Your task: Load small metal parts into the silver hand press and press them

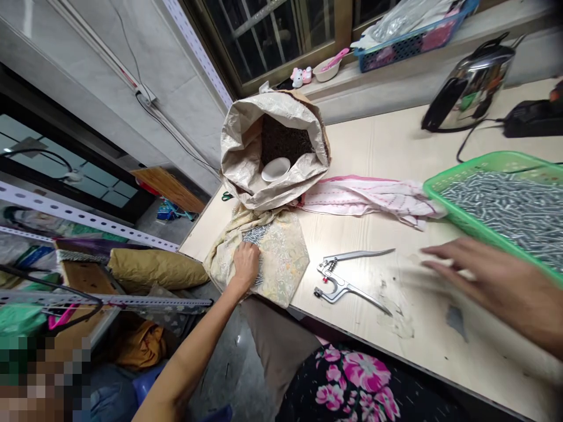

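My left hand is curled into a fist over small silvery metal pieces heaped on a floral cloth at the table's left edge. Whatever its fingertips pinch is hidden. Slightly blurred, my right hand reaches in from the right above the table, fingers stretched out and nothing visible in them. Just behind it stands a green plastic basket full of similar thin metal pieces. Between my hands lie metal snap-fastener pliers, jaws apart, touched by neither hand.
An open woven sack of dark bits, with a white bowl inside, stands at the back left. A pink-white towel lies beside it. A kettle is at the back right. Perforated metal shelving stands left of the table.
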### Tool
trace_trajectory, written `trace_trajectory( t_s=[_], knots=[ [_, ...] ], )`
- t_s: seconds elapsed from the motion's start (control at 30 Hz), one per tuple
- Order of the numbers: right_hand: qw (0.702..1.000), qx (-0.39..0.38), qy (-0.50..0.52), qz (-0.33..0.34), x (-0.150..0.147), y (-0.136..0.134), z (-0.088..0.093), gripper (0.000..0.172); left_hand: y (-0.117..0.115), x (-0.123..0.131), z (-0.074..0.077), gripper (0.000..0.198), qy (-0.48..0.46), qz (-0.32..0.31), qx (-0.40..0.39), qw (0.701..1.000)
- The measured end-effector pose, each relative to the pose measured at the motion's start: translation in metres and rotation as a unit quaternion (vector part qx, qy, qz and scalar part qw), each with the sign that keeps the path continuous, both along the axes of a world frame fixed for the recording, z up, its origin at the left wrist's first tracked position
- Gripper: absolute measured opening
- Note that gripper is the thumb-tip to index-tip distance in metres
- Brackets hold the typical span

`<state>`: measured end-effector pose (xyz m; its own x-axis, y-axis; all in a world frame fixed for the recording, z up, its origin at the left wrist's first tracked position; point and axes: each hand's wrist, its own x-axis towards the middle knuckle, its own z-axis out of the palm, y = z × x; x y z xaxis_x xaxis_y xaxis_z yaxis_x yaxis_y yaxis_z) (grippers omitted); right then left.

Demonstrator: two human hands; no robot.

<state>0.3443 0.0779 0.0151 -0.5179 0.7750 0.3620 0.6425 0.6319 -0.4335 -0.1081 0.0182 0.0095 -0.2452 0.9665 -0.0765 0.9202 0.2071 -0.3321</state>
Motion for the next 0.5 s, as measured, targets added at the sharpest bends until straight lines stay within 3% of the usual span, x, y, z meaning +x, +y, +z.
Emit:
trace_trajectory(
  t_s=[0.1,0.17,0.27,0.37,0.5],
  knots=[
    [0.992,-0.057,-0.014,0.114,-0.046,-0.025,-0.016,0.038,0.006,-0.003,0.004,0.025,0.001,-0.009,-0.014,1.000],
    [0.983,-0.088,-0.046,0.152,-0.067,-0.035,-0.023,0.036,0.005,-0.003,0.008,0.023,-0.002,-0.018,-0.007,1.000],
    [0.978,-0.098,-0.084,0.163,-0.082,-0.040,-0.033,0.028,-0.004,0.010,0.011,0.018,-0.072,-0.052,0.049,0.995],
    [0.979,-0.091,-0.102,0.151,-0.086,-0.041,-0.039,0.021,-0.019,0.038,0.009,0.013,-0.188,-0.123,0.096,0.970],
    [0.980,-0.077,-0.112,0.143,-0.086,-0.041,-0.045,0.015,-0.032,0.071,-0.002,0.014,-0.209,-0.231,0.054,0.949]
  ],
)
